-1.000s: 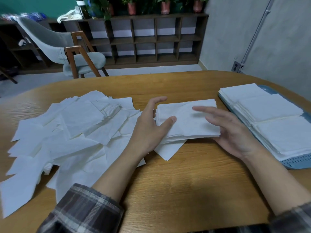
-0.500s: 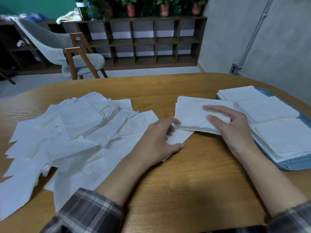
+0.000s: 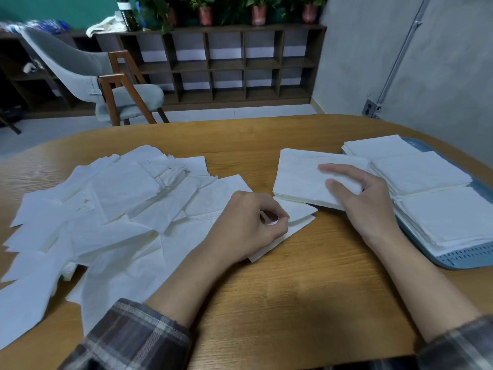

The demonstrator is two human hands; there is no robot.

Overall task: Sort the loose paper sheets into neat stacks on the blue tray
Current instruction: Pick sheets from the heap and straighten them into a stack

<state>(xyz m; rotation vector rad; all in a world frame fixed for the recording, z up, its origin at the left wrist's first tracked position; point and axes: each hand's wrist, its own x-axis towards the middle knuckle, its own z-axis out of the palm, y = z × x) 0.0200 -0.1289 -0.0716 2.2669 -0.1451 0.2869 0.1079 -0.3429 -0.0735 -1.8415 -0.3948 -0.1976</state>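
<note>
Right now, on my feed from the head camera, the left hand (image 3: 248, 222) is curling its fingers and pinching the corner of a loose sheet (image 3: 296, 213) between thumb and fingertips. That sheet is lying on the wooden table (image 3: 306, 289), at the right edge of the loose pile (image 3: 120, 198) that is sprawling across the table's left half.

The right hand (image 3: 365, 206) is gripping a small stack (image 3: 301, 177) of white sheets at its near right corner, with thumb and forefinger lying on top and the remaining fingers curling at its edge. I am not managing to tell whether the small stack is resting on the table or hanging just above it. Its near edge is overlapping the pinched sheet's far corner, and its right side is sitting just beside the blue tray (image 3: 464, 259).

The tray is lying at the table's right edge and carrying three stacks (image 3: 450, 217) in a row, squared up and touching one another. Plaid sleeves (image 3: 138, 335) are showing at both forearms. Behind the table a grey chair (image 3: 88, 65) is standing before a dark shelf (image 3: 226, 62).
</note>
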